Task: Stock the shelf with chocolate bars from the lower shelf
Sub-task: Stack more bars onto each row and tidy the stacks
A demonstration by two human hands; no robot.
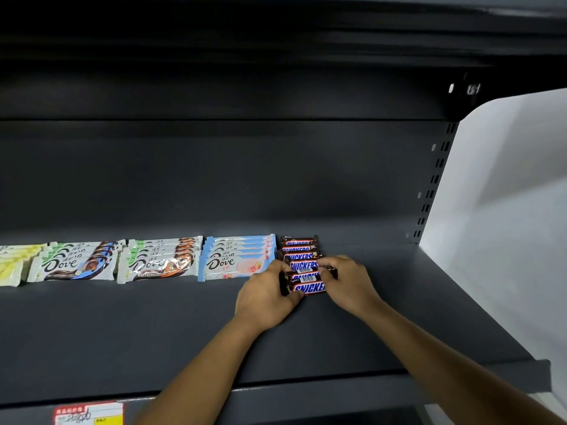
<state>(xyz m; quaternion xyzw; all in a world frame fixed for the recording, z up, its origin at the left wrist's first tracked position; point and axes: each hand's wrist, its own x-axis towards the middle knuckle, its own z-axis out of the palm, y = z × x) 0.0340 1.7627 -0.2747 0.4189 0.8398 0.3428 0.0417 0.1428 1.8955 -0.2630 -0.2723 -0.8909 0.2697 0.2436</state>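
Note:
A row of brown Snickers bars [299, 249] runs front to back on the dark grey shelf [153, 326], right of the Dove stacks. My left hand [264, 297] grips the left end of the front Snickers bars [308, 286]. My right hand [349, 283] pinches their right end, fingers curled over the wrappers. Both hands rest on the shelf, holding these front bars between them.
Left of the Snickers lie stacks of Dove bars: light blue [236, 259], white with orange [159, 260], white with blue [76, 262] and pale yellow [12, 265]. A white side panel [506, 210] closes the right end. A red and yellow price tag [89, 414] sits on the front edge.

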